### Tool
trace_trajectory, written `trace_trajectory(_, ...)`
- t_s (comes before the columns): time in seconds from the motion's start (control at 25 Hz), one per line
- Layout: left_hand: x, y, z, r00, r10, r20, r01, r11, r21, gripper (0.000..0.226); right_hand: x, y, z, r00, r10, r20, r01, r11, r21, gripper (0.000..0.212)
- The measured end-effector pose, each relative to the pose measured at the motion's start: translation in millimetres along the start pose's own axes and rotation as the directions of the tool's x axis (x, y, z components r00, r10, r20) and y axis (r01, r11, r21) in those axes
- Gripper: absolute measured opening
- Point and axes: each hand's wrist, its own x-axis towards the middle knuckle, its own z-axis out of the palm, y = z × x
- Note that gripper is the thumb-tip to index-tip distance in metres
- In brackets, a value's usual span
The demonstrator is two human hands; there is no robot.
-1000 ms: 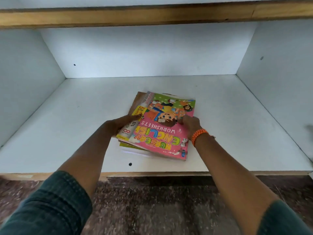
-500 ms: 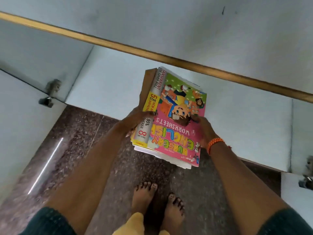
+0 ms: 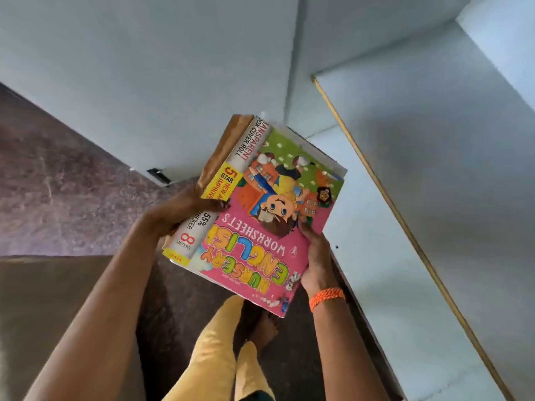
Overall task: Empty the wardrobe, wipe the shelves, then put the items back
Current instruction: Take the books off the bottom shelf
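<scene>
We hold a stack of books [image 3: 260, 215] in both hands, lifted off every surface and hanging above the dark stone floor [image 3: 58, 180], with our feet and yellow trousers [image 3: 211, 351] below it. Our left hand [image 3: 179, 209] grips the stack's left edge, the thumb curled over the top across a book cover roll [image 3: 220, 192] that lies along that side of the stack. Our right hand [image 3: 315, 259] grips the stack's right edge, fingers wrapped underneath and the thumb lying on the pink cover, with an orange bracelet [image 3: 326, 297] on the wrist just below the stack's near right corner. The top book is a pink "Nursery English Worksheets" workbook [image 3: 269, 241], its title upside down to us, showing a cartoon child on a green upper half. Beneath it, at the stack's left, a brown paper-covered book [image 3: 223, 149] sticks out, and white page edges show at the stack's far right corner. To the right of the stack runs a white wardrobe shelf [image 3: 385, 256] with a wooden front edge [image 3: 405, 227]. Beyond the stack stands a white panel [image 3: 144, 68], with a small dark fitting [image 3: 157, 176] at its foot just left of the stack
</scene>
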Motion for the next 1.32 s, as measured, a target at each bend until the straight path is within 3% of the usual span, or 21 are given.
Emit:
trace_trajectory(0.04, -17.4, -11.4, -17.3, 1.000, 0.005, -0.003, -0.005, 0.997, -0.081, 0.058, 2.2, 3.5, 20.6, 0.998, -0.033, 0.049, 0.034, 0.999, -0.025, 0.070)
trace_trajectory(0.12, -48.0, -56.9, -52.7, 0.989, 0.006, -0.147, -0.041, 0.971, -0.236, 0.069, 8.9, 17.7, 62.6, 0.989, -0.081, 0.123, 0.102, 0.979, -0.174, 0.051)
trace_trajectory(0.16, -57.4, -89.4, -67.2, 0.981, 0.023, -0.195, -0.091, 0.933, -0.347, 0.064, 15.0, 32.7, 87.0, 0.985, -0.087, 0.148, 0.124, 0.959, -0.255, 0.051)
trace_trajectory(0.24, -75.1, -158.9, -86.0, 0.915, 0.008, -0.403, -0.224, 0.841, -0.492, 0.037, 16.8, 75.8, 139.7, 0.980, -0.085, 0.181, 0.151, 0.909, -0.389, 0.051)
trace_trajectory(0.36, -114.0, -235.4, -85.9, 0.819, -0.143, -0.555, -0.325, 0.682, -0.655, 0.028, -1.6, 136.2, 177.9, 0.955, -0.042, 0.293, 0.196, 0.831, -0.521, 0.026)
trace_trajectory(0.4, -147.4, -285.1, -93.8, 0.754, -0.224, -0.618, -0.390, 0.604, -0.695, 0.028, -22.6, 179.7, 206.0, 0.929, 0.049, 0.367, 0.195, 0.778, -0.597, 0.018)
trace_trajectory(0.48, -166.5, -316.0, -82.4, 0.699, -0.294, -0.652, -0.453, 0.523, -0.721, 0.030, -42.8, 198.3, 216.9, 0.896, 0.127, 0.426, 0.212, 0.719, -0.662, 0.011)
trace_trajectory(0.64, -256.8, -401.0, -80.5, 0.446, -0.472, -0.760, -0.677, 0.377, -0.632, 0.040, -118.9, 285.2, 283.8, 0.731, 0.306, 0.611, 0.414, 0.512, -0.752, 0.015)
trace_trajectory(0.8, -325.8, -456.1, -56.1, 0.249, -0.593, -0.766, -0.816, 0.297, -0.495, 0.054, -184.1, 356.8, 320.3, 0.502, 0.489, 0.714, 0.606, 0.391, -0.693, 0.013)
trace_trajectory(0.92, -371.4, -498.8, -15.3, 0.116, -0.696, -0.708, -0.869, 0.274, -0.412, 0.040, -231.7, 415.3, 316.6, 0.325, 0.648, 0.689, 0.676, 0.350, -0.648, 0.017)
trace_trajectory(1.04, -402.0, -528.9, 36.3, 0.010, -0.767, -0.642, -0.892, 0.283, -0.351, 0.039, -272.0, 462.3, 296.1, 0.211, 0.753, 0.623, 0.712, 0.318, -0.626, 0.026)
trace_trajectory(1.16, -430.5, -552.5, 92.2, -0.022, -0.842, -0.539, -0.918, 0.230, -0.322, 0.047, -319.9, 497.9, 262.7, 0.159, 0.837, 0.524, 0.749, 0.244, -0.616, 0.054)
trace_trajectory(1.32, -471.6, -586.0, 162.3, -0.028, -0.887, -0.460, -0.938, 0.182, -0.294, 0.022, -380.0, 533.9, 206.2, 0.100, 0.895, 0.435, 0.778, 0.202, -0.595, 0.052)
